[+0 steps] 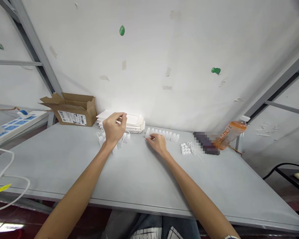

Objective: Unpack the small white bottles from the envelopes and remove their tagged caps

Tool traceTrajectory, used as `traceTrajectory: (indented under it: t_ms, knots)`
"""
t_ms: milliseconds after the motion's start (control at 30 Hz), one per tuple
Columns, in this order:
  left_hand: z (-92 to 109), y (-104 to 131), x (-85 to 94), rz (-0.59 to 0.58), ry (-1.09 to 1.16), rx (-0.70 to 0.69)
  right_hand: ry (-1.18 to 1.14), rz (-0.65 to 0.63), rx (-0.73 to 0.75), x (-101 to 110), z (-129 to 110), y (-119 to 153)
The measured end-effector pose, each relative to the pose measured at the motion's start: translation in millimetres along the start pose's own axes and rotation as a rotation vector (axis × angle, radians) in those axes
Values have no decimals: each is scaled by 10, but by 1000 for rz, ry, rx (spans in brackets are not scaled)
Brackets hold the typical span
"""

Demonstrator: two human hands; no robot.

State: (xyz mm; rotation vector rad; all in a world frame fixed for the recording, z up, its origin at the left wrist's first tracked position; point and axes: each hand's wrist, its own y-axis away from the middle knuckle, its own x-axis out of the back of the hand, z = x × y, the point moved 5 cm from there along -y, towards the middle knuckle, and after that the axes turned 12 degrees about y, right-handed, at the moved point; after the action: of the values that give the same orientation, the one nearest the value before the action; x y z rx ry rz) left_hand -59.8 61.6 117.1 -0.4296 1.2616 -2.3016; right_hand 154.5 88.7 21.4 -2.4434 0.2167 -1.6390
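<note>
Hands among small white bottles on the table (139,179).
Left hand (114,127), raised over loose bottles (101,139), pinches something too small to tell; right hand (157,141), grip narrow, touches the bottle row (168,135) beside them.

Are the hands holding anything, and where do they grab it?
The left hand is raised with pinched fingertips; anything between them is too small to tell. The right hand touches the row of small white bottles.

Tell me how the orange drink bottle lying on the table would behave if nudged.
The bottle lies on its side, so it would probably roll. It looks mostly full, so likely heavy for its size. Its smooth plastic may be slippery.
</note>
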Motion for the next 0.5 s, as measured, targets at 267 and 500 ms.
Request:
traceTrajectory:
  t_ms: [267,500]
  knots:
    - [-68,-47,73,45,19,54,-20,140,109,227,-182,227]
    - [-59,-29,44,31,25,41,-94,20,255,156,-823,89]
